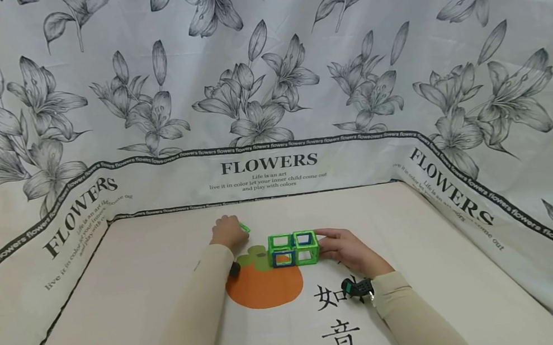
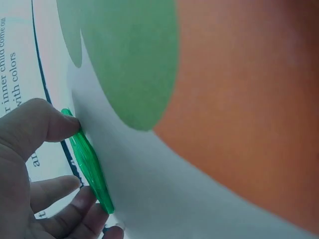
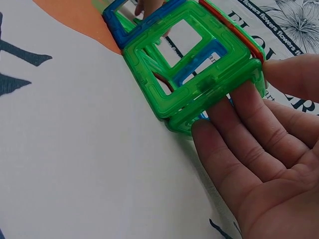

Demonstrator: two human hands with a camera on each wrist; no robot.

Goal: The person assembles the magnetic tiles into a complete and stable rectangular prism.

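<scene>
My left hand [image 1: 229, 232] pinches a green magnetic tile [image 2: 89, 167] between thumb and fingers; the left wrist view shows it nearly edge-on. To its right stands a block of joined magnetic tiles [image 1: 281, 241], with green and blue square frames and open middles. My right hand [image 1: 349, 248] holds the right end of this block. In the right wrist view, the thumb touches the corner of the block [image 3: 199, 94] and the other fingertips lie against its green side. A red tile edge shows along the block's top there.
The block stands on a white cloth printed with an orange fruit [image 1: 265, 286], green leaves and black characters [image 1: 345, 342]. Flower-printed fabric [image 1: 270, 173] rises behind and at both sides. A dark watch-like band [image 1: 358, 287] is on my right wrist.
</scene>
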